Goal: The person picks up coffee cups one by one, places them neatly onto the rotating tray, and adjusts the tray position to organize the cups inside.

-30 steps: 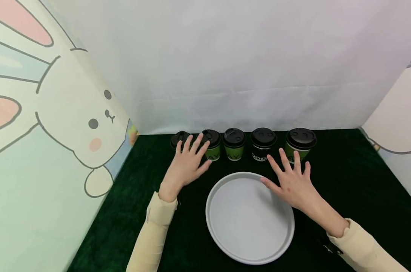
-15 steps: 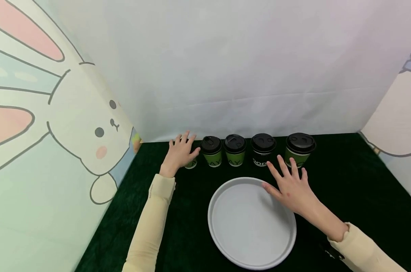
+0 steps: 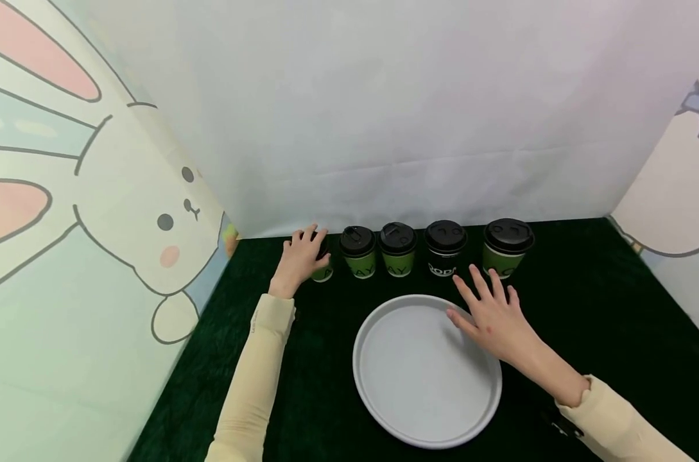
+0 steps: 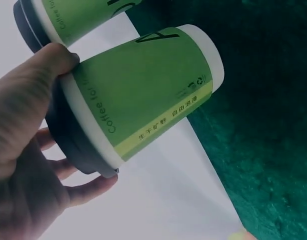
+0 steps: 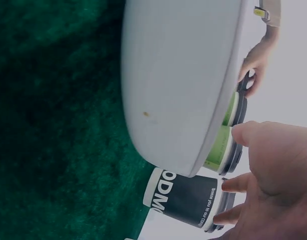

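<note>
At the left end of a row of lidded paper coffee cups, my left hand (image 3: 298, 262) grips the leftmost green cup (image 4: 148, 95) by its black lid. Thumb and fingers curl round the lid in the left wrist view; in the head view the hand hides most of this cup (image 3: 323, 274). My right hand (image 3: 493, 321) hovers with spread fingers over the right rear rim of a round pale grey tray (image 3: 427, 372), holding nothing. Nearest its fingertips are a black cup (image 3: 444, 247) and a larger green cup (image 3: 506, 247).
Two more green cups, one (image 3: 358, 251) beside the held cup and another (image 3: 398, 249) near the middle, complete the row. A dark green cloth (image 3: 603, 308) covers the table. Behind the row rises a white backdrop (image 3: 395, 115), with a rabbit-printed panel (image 3: 124, 192) on the left.
My left hand has moved left and back from above the cups, and its fingers have closed round the leftmost cup's lid. My right hand has stayed nearly in place.
</note>
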{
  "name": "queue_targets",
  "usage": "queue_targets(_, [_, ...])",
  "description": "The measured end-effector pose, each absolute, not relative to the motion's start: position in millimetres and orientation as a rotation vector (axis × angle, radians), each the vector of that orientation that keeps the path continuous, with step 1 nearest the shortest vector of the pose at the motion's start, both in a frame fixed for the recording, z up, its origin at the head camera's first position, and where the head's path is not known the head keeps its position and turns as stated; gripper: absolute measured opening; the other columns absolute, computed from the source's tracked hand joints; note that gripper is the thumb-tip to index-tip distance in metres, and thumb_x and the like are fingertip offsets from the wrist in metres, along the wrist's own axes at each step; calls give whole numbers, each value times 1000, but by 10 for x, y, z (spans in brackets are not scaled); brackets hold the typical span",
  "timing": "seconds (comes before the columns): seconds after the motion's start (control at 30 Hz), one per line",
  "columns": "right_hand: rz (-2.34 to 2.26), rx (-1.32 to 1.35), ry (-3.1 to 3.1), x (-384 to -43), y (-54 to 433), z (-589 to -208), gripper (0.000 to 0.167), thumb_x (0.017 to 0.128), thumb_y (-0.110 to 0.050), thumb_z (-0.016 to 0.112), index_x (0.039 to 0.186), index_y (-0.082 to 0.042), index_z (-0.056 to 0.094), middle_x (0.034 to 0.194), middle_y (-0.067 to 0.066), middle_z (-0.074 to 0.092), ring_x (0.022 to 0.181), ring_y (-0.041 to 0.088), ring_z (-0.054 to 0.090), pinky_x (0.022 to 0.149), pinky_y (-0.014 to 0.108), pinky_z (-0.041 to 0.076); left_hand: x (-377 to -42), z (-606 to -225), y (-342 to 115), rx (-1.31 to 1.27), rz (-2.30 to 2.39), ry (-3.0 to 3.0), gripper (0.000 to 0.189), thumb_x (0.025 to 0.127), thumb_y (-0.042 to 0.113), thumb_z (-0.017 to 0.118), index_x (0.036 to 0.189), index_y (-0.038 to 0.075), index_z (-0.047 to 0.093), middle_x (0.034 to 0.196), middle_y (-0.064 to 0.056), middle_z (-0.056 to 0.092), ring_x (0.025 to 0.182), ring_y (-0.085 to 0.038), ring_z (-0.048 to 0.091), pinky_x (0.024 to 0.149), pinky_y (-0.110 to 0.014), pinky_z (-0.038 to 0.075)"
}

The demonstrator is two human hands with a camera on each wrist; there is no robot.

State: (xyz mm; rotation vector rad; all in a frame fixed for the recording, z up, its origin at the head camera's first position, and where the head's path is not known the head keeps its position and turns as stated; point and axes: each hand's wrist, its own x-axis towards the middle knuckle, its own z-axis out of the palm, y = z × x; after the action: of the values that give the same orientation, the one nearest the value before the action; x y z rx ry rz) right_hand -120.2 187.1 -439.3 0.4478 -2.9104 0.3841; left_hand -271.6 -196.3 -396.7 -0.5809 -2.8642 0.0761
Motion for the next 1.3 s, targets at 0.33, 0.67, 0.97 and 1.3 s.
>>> queue_targets(0.33, [461, 501, -2978, -1198, 1886, -4412, 60, 107, -37, 46, 157, -7, 33, 162, 27, 19, 144, 56, 18, 103, 75, 27, -2425, -3714, -1916, -654, 203, -2632, 53, 97, 38, 66, 141, 11, 56, 148, -20, 48, 121, -45, 53, 81, -59, 52])
queue_targets(0.67, [513, 524, -2975, -1157, 1956, -4490, 61, 108, -40, 43, 157, -5, 33, 161, 28, 20, 143, 56, 20, 105, 73, 27, -1720, -3300, -1439, -907, 171, -2479, 52, 96, 41, 66, 141, 16, 57, 147, -13, 50, 123, -39, 53, 81, -54, 53])
queue_targets(0.97, [512, 571, -2929, -1168, 1968, -4527, 59, 108, -36, 47, 156, -6, 35, 160, 24, 27, 143, 51, 27, 102, 71, 33, -1115, -3318, -820, -1350, 181, -2319, 46, 98, 47, 58, 139, 24, 58, 147, -4, 51, 126, -28, 52, 84, -43, 55])
queue_targets(1.3, [439, 667, -2883, -1161, 1974, -4598, 58, 106, -31, 53, 155, -5, 38, 158, 26, 31, 140, 52, 33, 100, 70, 38, -719, -3558, -557, -1574, 293, -2204, 49, 101, 58, 46, 142, 32, 55, 145, 3, 51, 123, -19, 53, 85, -34, 54])
